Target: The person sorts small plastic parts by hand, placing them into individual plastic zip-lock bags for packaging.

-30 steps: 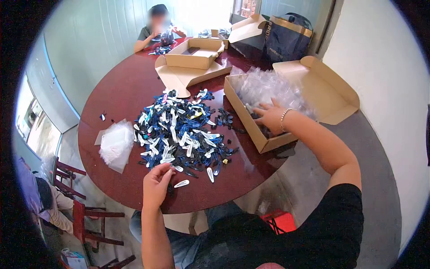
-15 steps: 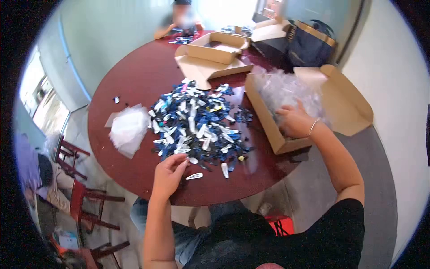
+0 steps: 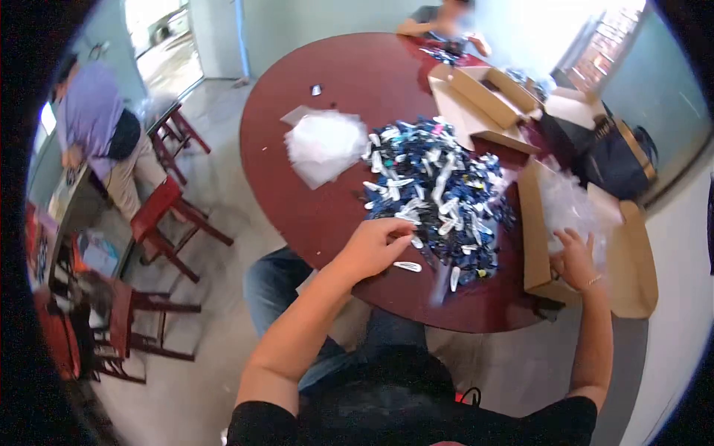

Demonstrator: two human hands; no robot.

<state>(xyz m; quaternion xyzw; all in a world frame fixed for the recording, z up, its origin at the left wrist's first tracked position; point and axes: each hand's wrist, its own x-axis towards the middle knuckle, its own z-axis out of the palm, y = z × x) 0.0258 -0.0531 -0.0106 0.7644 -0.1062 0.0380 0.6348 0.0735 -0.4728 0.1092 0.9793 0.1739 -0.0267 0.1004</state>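
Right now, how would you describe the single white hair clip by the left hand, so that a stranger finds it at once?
Find the round dark red table and the big heap of blue and white hair clips on it. At the heap's near edge is the left hand. Just right of its fingers, the white hair clip lies alone on bare wood, apart from the pile.

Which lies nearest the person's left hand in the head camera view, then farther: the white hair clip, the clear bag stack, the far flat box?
From the left hand:
1. White hair clip, just beside the fingers.
2. Clear bag stack, up the table, leftward.
3. Far flat box, beyond the clip pile.
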